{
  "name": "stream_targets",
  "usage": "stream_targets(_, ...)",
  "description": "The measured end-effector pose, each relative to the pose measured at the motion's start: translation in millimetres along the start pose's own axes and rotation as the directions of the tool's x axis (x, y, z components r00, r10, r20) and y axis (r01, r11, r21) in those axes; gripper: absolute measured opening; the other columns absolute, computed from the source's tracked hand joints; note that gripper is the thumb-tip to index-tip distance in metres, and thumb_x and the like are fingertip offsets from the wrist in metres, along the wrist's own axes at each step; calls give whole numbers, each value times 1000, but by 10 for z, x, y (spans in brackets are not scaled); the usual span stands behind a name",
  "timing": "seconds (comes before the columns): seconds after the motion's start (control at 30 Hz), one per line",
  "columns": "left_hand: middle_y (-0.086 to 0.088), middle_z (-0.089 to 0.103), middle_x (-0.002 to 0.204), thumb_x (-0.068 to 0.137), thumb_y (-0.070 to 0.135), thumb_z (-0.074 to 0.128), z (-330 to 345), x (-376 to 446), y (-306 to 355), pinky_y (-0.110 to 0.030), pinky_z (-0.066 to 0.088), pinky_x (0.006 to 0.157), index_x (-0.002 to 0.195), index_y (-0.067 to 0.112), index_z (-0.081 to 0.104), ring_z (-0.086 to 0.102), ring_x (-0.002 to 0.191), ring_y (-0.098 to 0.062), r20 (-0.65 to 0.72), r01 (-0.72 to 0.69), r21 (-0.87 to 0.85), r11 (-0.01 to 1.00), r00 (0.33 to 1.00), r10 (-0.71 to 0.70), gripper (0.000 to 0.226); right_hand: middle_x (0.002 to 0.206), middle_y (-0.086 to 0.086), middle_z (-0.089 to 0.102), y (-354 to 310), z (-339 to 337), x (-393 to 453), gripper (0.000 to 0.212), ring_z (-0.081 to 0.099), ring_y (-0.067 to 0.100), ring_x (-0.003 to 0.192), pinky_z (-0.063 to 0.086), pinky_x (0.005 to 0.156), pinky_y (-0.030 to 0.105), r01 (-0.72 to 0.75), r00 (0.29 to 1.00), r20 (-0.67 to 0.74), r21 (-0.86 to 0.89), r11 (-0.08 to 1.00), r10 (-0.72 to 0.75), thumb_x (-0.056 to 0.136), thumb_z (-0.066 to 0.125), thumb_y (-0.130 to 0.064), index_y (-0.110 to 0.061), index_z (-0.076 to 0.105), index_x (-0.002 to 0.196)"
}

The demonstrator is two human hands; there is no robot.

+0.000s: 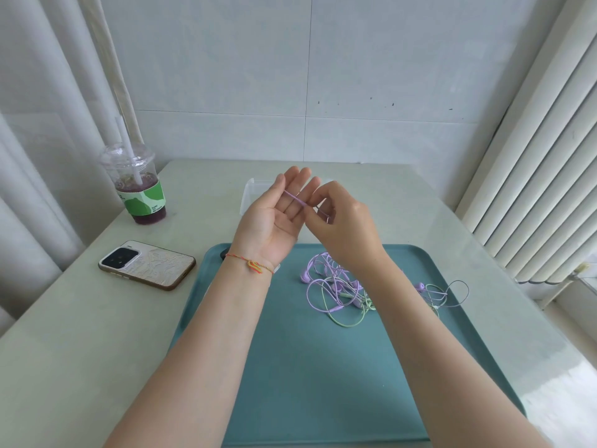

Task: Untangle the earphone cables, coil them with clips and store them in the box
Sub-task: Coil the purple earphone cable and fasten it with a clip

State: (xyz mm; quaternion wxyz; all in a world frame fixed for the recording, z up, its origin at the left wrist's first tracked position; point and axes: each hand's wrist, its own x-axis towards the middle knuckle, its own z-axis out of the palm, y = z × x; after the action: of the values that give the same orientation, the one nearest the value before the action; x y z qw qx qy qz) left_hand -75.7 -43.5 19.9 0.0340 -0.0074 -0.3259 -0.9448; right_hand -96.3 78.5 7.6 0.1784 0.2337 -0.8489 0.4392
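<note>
A tangle of purple and green earphone cables (336, 289) lies on the teal tray (290, 367), with a loop trailing off its right edge. My left hand (277, 218) is raised above the tray, palm up, fingers straight, and a stretch of purple cable (294, 198) runs across them. My right hand (342, 221) pinches that purple cable beside the left fingers, and a small metal plug tip shows at its fingers. A clear plastic box (250, 192) stands behind the hands, mostly hidden. A dark object (223, 254) sits at the tray's far left corner.
A phone (147, 265) lies face down on the pale table (80, 318), left of the tray. A plastic cup with a purple drink and straw (139, 185) stands at the back left. Curtains hang at left and right, with a tiled wall behind.
</note>
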Motion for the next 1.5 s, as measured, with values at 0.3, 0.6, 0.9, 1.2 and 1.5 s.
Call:
stream_targets(0.3, -6, 73, 99, 99, 18, 50, 5, 13, -65, -27, 57, 85, 101, 8, 65, 72, 89, -17, -37, -10, 54, 998, 999, 12, 18, 55, -9, 43, 16, -7, 15, 6, 42, 9, 53, 39, 55, 25, -14, 998, -60, 16, 1000, 15, 88, 63, -21, -16, 61, 87)
stream_targets(0.6, -6, 72, 100, 99, 9, 47, 2, 16, -101, -25, 58, 80, 106, 7, 64, 72, 90, -16, -28, -76, 129, 989, 996, 80, 18, 61, 3, 54, 7, -35, 39, 10, 42, 6, 49, 34, 47, 14, -115, 993, 1, 120, 986, 115, 91, 61, -24, -15, 58, 94)
stream_targets(0.9, -9, 71, 101, 100, 2, 42, -65, 67, 17, -30, 58, 83, 107, 4, 61, 71, 94, -21, -59, -170, 62, 983, 983, 174, 19, 69, 7, 67, -24, -14, 26, 8, 47, 3, 44, 33, 44, 12, -174, 969, 185, 46, 984, 162, 93, 55, -17, -14, 61, 96)
stream_targets(1.2, -9, 73, 100, 100, 2, 44, -87, 65, -7, -32, 55, 91, 104, 6, 63, 68, 102, -28, -70, -215, 214, 953, 969, 235, 19, 59, -11, 49, -86, -108, 27, 10, 45, 4, 55, 33, 50, 11, -71, 982, 164, -128, 989, 92, 88, 58, -14, -17, 67, 91)
stream_targets(1.5, -3, 72, 79, 97, 0, 48, -34, -2, -100, -17, 52, 63, 94, 9, 67, 69, 70, -10, -48, -184, 506, 843, 970, 240, 21, 65, -10, 51, -141, -241, 32, 12, 45, 10, 61, 35, 55, 20, 28, 981, 195, -244, 969, 21, 91, 57, -21, -13, 65, 87)
